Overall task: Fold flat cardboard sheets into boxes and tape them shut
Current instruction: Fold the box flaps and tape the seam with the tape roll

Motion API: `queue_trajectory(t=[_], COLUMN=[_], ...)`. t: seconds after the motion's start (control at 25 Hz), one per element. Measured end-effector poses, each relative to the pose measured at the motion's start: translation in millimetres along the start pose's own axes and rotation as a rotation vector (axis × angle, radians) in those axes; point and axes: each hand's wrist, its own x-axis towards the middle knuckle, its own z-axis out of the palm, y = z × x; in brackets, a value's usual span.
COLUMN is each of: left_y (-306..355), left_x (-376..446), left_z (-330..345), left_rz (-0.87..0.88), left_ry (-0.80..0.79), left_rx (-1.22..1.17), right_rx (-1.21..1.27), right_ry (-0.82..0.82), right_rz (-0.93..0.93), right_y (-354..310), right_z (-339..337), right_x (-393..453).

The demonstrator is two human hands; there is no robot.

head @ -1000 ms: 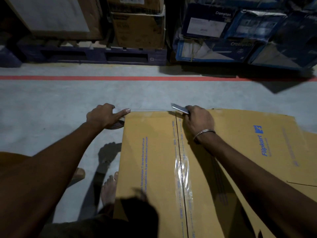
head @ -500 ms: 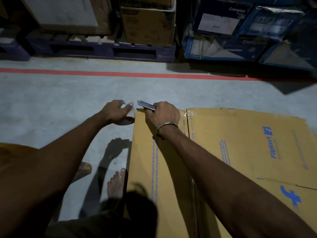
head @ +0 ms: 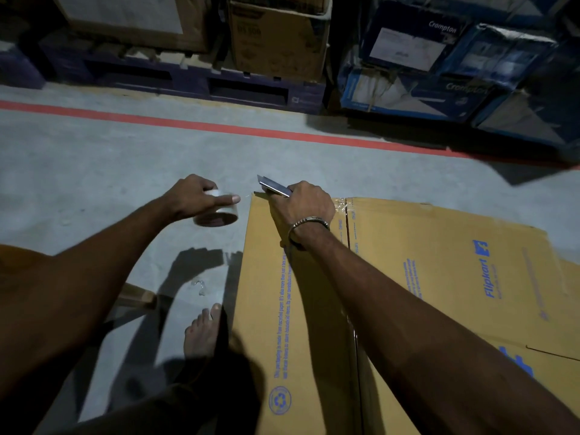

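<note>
Cardboard box lies flat, long axis running away from you; at its far-left corner your right hand grips a cutter pointing far-left, and just left your left hand holds the tape roll.

A: Where does the tape roll sit?
B: In the left hand, left of the cardboard box; the right hand rests on its far corner.
A: Behind?
B: A pallet, stacked cartons.
</note>
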Motion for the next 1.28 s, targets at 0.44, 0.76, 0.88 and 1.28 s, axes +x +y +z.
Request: queue_trajectory(t=[0.44, 0.76, 0.88, 1.28], left_y=[8.8, 25.1, 18.7, 19.2], left_x=[12.3, 19.1, 22.5, 19.3], left_z=[-22.3, -26.6, -22.6, -23.0], left_rz=[0.062, 0.090, 0.099, 0.128], left_ry=[-0.149, -0.163, -0.180, -0.171], left_rx=[-0.122, -0.074, -0.040, -0.016], right_rx=[0.640, 1.508, 1.597, 0.384], right_ry=[-0.324, -0.586, -0.569, -0.290], right_rz=[0.248, 0.624, 0.619, 0.104], right_y=[5.5, -39.2, -54.0, -72.2], right_z=[-55.6, -58.9, -49.7, -13.2], right_x=[-5.1, -126.9, -154.9, -143.3])
